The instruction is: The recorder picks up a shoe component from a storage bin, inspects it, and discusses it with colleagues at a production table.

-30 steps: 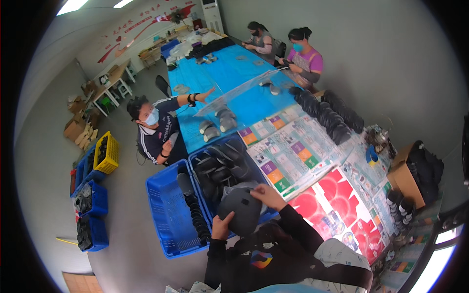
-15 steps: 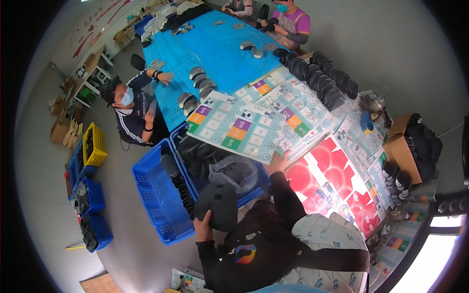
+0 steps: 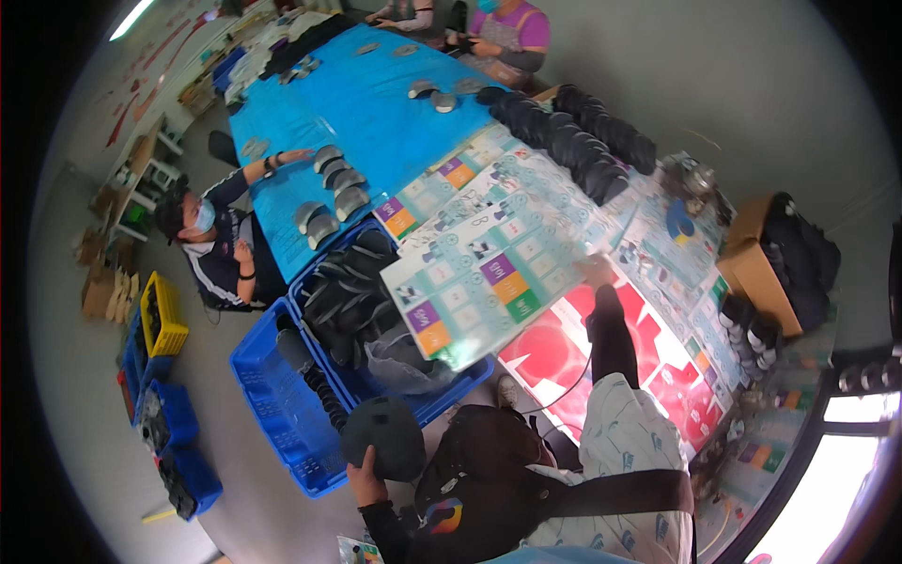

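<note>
My left hand grips the lower edge of a dark, rounded, cap-like piece, held low in front of the blue crates. My right arm reaches forward, and my right hand is closed on the right edge of a large printed sheet with coloured blocks. The sheet is tilted, and its near left corner hangs over the crate. Under it lie more printed sheets and a red-and-white printed sheet. My right fingertips are partly blurred.
One blue crate holds a row of dark pieces; the blue crate beside it holds many more and a clear bag. A seated co-worker reaches over the blue-covered table. Dark curved pieces and a cardboard box stand right.
My right hand has moved the printed sheet rightward and nearer. The left hand still holds the cap-like piece, now a little lower and further left. The seated co-worker's arm reaches to the grey curved pieces.
</note>
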`<action>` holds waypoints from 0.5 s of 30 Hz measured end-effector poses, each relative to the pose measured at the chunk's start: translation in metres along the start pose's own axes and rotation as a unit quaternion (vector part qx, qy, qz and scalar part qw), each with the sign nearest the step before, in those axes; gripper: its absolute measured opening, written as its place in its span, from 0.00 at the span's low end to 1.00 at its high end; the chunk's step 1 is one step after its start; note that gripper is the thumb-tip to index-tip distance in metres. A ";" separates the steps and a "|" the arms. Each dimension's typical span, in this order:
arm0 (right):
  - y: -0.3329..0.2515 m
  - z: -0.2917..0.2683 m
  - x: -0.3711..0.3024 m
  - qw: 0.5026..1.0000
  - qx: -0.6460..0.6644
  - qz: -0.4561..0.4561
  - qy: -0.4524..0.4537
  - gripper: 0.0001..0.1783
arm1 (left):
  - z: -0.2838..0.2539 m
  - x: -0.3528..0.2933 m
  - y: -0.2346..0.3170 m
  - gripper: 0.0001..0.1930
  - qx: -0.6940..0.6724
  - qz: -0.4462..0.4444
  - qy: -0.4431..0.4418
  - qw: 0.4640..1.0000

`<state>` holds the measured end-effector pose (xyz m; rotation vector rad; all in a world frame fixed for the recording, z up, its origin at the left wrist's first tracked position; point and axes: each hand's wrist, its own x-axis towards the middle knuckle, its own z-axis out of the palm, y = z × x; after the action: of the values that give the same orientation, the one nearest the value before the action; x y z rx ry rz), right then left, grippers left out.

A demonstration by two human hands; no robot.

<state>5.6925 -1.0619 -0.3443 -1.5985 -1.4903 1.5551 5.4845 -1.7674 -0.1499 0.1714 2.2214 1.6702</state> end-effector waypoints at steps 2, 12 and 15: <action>-0.005 -0.011 0.047 0.966 -0.225 -0.092 0.088 0.51 | 0.005 -0.001 -0.009 0.22 0.039 0.018 -0.004 0.999; -0.048 0.005 0.125 0.848 -0.272 -0.047 0.454 0.33 | 0.043 -0.015 0.045 0.24 -0.168 -0.130 0.015 0.977; -0.056 0.082 0.050 0.784 -0.460 -0.306 0.282 0.29 | 0.037 -0.013 0.049 0.24 -0.131 -0.119 0.039 0.983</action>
<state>5.5864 -1.0286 -0.3375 -1.5164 -2.1867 -0.1094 5.5042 -1.7233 -0.1091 -0.2228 1.9593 1.8347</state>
